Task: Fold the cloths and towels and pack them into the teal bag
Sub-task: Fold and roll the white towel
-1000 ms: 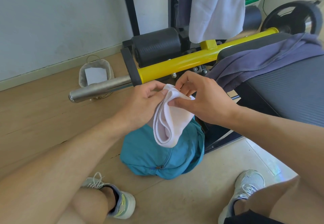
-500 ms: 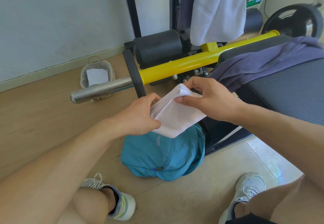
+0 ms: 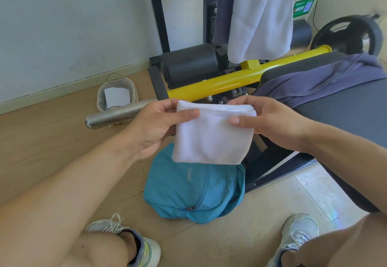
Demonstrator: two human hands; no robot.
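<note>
A yellow bar [image 3: 240, 77] with a steel end [image 3: 117, 113] is lying beside a small lined bin [image 3: 117, 95] on the wooden floor [image 3: 41, 137]; a black weight plate [image 3: 347, 34] is sitting behind the padded bench [image 3: 351, 109].

Bright, soft daylight is being spread evenly over the scene, and only faint shadows are being thrown beneath the teal bag [image 3: 188, 191] and the shoes. Detail is being washed out on the folded white cloth [image 3: 211, 135] and the hanging white towel [image 3: 259, 15]. Straight lines are being bowed by wide-angle distortion near the edges, and the weight plate [image 3: 347, 34] is being slightly smeared by blur.
</note>
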